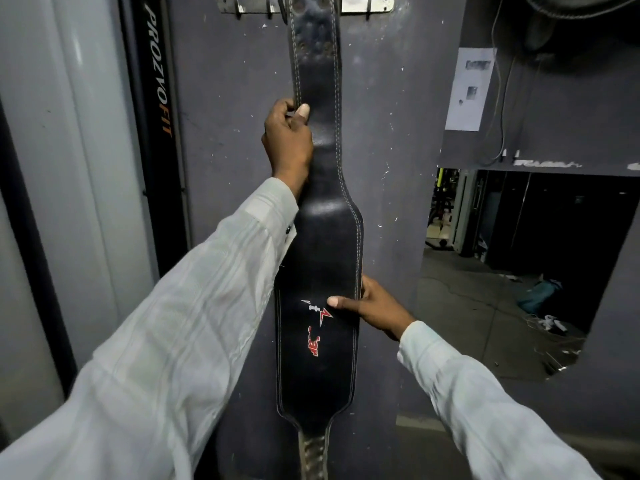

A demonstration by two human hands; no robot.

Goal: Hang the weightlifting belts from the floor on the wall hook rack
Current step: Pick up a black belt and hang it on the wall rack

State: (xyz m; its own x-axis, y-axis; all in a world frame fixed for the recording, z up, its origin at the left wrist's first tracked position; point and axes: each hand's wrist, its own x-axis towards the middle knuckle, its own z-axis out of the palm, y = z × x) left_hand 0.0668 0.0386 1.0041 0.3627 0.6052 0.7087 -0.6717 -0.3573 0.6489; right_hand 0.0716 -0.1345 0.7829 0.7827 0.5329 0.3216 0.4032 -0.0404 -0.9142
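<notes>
A long black leather weightlifting belt [323,237] with white stitching and a red and white logo hangs straight down the grey wall. Its top end reaches the white metal hook rack [367,3] at the upper edge of the view; the exact hook is cut off. My left hand [287,140] grips the belt's narrow upper part on its left edge, thumb across the front. My right hand [374,308] holds the wide lower part at its right edge, thumb pressed near the logo. The belt's bottom strap runs out of view below.
A black upright bar marked PROZYOFIT [157,74] stands left of the wall panel, beside a pale column. A paper notice [469,88] is stuck on the right wall. An opening at the right shows a dim room [502,271] with clutter on its floor.
</notes>
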